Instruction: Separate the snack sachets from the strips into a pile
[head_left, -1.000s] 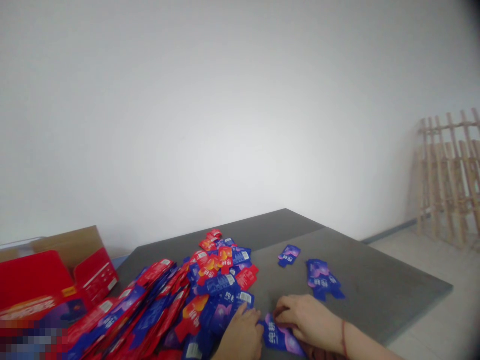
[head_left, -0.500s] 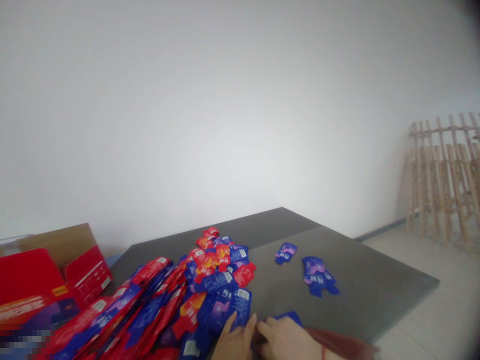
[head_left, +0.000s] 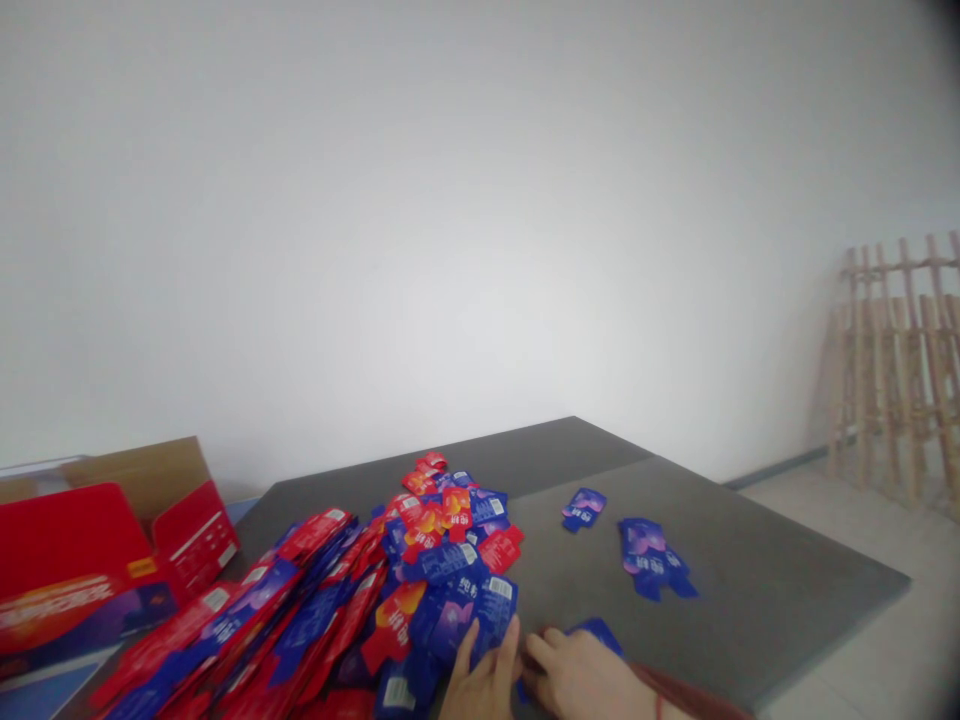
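A large heap of flat printed packets (head_left: pixel 442 570), red and blue, spreads across the left half of the dark grey table top (head_left: pixel 739 585). My left hand (head_left: pixel 486 680) rests at the heap's near edge, fingers apart, beside a blue packet (head_left: pixel 493 612). Just to its right, my right hand (head_left: pixel 577 678) lies over a blue packet (head_left: pixel 598 633) that shows past the fingers, and its grip looks closed. A red cord circles my right wrist, partly hidden by a reddish sleeve. Two small blue stacks (head_left: pixel 583 508) (head_left: pixel 652 560) lie apart from the heap.
An open cardboard box with red printed flaps (head_left: pixel 90 545) stands beyond the table's left side. A wooden lattice frame (head_left: pixel 896 375) leans against the white wall at the right. The table's right edge drops to a pale floor (head_left: pixel 847 640).
My hands sit lower in the view than a second ago. The blue packet has turned and now shows above my right hand, not below it. The view has shifted slightly.
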